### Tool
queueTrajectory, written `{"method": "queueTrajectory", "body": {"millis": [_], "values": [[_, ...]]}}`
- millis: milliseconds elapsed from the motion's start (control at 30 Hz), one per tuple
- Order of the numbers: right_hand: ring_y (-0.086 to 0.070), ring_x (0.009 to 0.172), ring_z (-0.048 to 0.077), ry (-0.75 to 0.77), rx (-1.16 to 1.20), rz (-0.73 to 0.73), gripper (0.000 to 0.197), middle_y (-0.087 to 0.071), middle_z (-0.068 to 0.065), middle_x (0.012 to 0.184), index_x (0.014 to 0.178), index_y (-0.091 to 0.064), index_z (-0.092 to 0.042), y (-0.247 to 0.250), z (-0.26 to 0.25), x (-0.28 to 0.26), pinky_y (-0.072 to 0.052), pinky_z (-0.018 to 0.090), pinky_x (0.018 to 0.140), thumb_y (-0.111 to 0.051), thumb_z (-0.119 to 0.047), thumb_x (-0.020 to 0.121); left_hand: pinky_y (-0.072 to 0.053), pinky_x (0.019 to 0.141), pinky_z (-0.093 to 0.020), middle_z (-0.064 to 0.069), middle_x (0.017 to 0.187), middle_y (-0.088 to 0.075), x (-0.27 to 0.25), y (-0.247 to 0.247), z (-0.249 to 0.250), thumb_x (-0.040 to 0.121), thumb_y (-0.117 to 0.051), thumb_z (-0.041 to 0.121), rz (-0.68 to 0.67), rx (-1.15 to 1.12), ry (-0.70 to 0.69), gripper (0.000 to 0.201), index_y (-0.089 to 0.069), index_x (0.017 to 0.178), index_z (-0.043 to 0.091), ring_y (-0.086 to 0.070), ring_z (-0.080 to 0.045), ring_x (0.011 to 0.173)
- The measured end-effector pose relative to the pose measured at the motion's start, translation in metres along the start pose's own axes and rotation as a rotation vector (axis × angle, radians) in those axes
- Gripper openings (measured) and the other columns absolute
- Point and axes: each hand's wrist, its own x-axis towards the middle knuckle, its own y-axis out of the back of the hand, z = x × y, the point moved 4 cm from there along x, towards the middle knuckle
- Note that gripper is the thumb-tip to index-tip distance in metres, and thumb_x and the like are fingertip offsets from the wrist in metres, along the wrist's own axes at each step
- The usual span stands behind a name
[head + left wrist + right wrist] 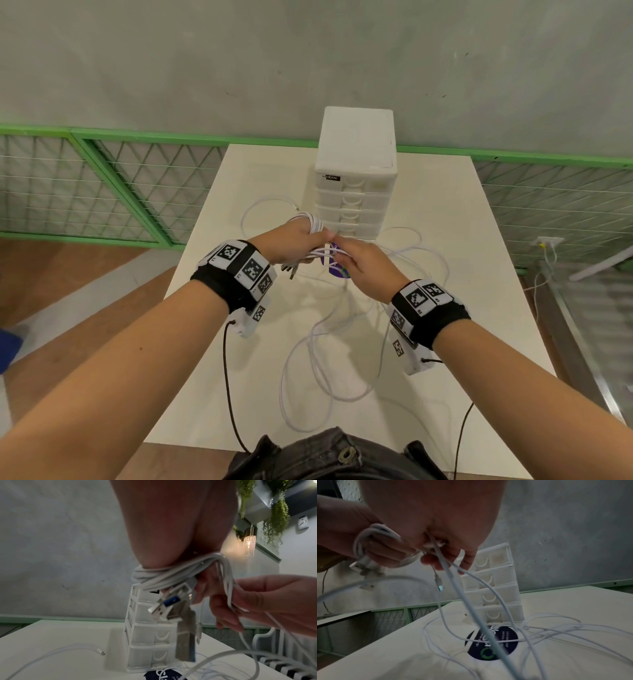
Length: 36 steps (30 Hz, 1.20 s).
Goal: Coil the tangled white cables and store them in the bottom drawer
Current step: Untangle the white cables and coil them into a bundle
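Here, white cables (171,574) are wound round the left hand (294,243) and gripped; loose strands are pinched by the right hand (363,263). The fingertips are hidden in the head view. Tangled slack is spread toward the table's (479,274) near edge, before the drawer unit (356,192), whose bottom drawer is partly obscured.

Both arms stretched out in front, hands meeting in the middle, up off the table. Black bands with checkered tags on both wrists. Left hand (297,241) wrapped round and round with white cables (164,574), fingers (385,553) curled to keep the loops on. Right hand (359,258) just beside it, almost touching, fingers (228,615) bent and pinching a few strands of the same cables.
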Motion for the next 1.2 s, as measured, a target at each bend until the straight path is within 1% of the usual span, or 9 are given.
{"method": "queueTrajectory", "body": {"millis": [133,300,433,533,600,700,833,1033,1200], "values": [[-0.052,0.077,0.024,-0.066,0.03,-0.044,0.05,-0.063,0.011,0.093,0.143,-0.026,-0.019,-0.005,-0.004,0.003,-0.042,0.034,0.072,-0.04,-0.014,0.095,-0.033,0.044,-0.021,0.006,0.036,-0.043,0.001,0.0,0.0,0.101,-0.039,0.027,-0.005,0.05,0.0,0.059,-0.049,0.043,0.019,-0.036,-0.009,0.035],[-0.054,0.075,0.02,-0.076,0.036,-0.157,0.071,-0.058,0.005,0.089,0.145,-0.012,-0.028,-0.007,-0.01,-0.003,-0.045,0.032,0.067,-0.046,-0.029,0.083,-0.031,0.043,-0.022,-0.001,0.041,-0.043,-0.005,-0.002,-0.002,0.101,-0.038,0.025,-0.031,-0.014,0.044,0.056,-0.05,0.048,0.015,-0.035,-0.012,0.036],[-0.062,0.086,0.025,-0.104,-0.043,-0.046,0.084,-0.067,0.008,0.098,0.146,-0.015,-0.023,-0.005,-0.011,0.005,-0.051,0.036,0.076,-0.066,-0.028,0.079,-0.035,0.044,-0.015,0.009,0.043,-0.052,-0.013,-0.013,0.006,0.101,-0.039,0.017,-0.092,-0.104,0.098,0.039,-0.052,0.065,0.015,-0.045,-0.003,0.038],[-0.062,0.081,0.03,-0.122,-0.038,0.011,0.082,-0.069,0.011,0.086,0.145,-0.02,-0.025,0.003,-0.01,0.013,-0.05,0.037,0.074,-0.065,-0.018,0.077,-0.03,0.037,-0.014,0.007,0.038,-0.047,-0.022,-0.025,0.015,0.1,-0.04,0.016,-0.161,-0.137,0.12,0.04,-0.044,0.061,0.01,-0.039,-0.004,0.032],[-0.061,0.074,0.025,-0.085,0.002,-0.019,0.079,-0.069,0.007,0.079,0.143,-0.024,-0.031,0.005,-0.012,0.014,-0.049,0.031,0.067,-0.063,-0.017,0.077,-0.027,0.037,-0.018,-0.007,0.043,-0.041,-0.024,-0.028,0.017,0.097,-0.048,0.027,-0.21,-0.058,0.111,0.045,-0.041,0.058,0.007,-0.035,-0.013,0.035],[-0.064,0.084,0.016,-0.042,0.027,-0.038,0.061,-0.071,-0.001,0.096,0.133,-0.043,-0.034,0.005,-0.016,0.014,-0.047,0.022,0.069,-0.06,-0.014,0.078,-0.029,0.042,-0.021,-0.011,0.054,-0.042,-0.024,-0.026,0.014,0.086,-0.066,0.022,-0.229,0.034,0.136,0.027,-0.051,0.072,0.004,-0.036,-0.02,0.042],[-0.065,0.091,0.023,-0.062,-0.096,-0.029,0.056,-0.071,0.003,0.104,0.124,-0.05,-0.029,0.004,-0.017,0.017,-0.052,0.035,0.077,-0.065,-0.017,0.072,-0.037,0.044,-0.021,0.0,0.05,-0.051,-0.025,-0.021,0.011,0.08,-0.067,0.008,-0.16,0.097,0.159,0.022,-0.05,0.066,0.011,-0.046,-0.013,0.041],[-0.059,0.068,0.028,0.025,-0.13,0.03,0.033,-0.069,0.01,0.077,0.108,-0.058,-0.018,0.013,-0.018,0.015,-0.035,0.027,0.058,-0.06,-0.015,0.075,-0.038,0.044,-0.022,-0.008,0.049,-0.051,-0.028,-0.021,0.013,0.079,-0.062,0.008,-0.097,0.175,0.117,0.025,-0.048,0.058,0.009,-0.043,-0.016,0.038],[-0.06,0.067,0.027,0.076,-0.136,0.102,0.029,-0.07,0.007,0.074,0.101,-0.06,-0.018,0.023,-0.022,0.016,-0.037,0.028,0.057,-0.055,-0.013,0.072,-0.036,0.043,-0.018,0.003,0.052,-0.047,-0.027,-0.022,0.021,0.081,-0.061,0.008,0.008,0.201,0.017,0.024,-0.046,0.063,0.017,-0.043,-0.008,0.041]]}}
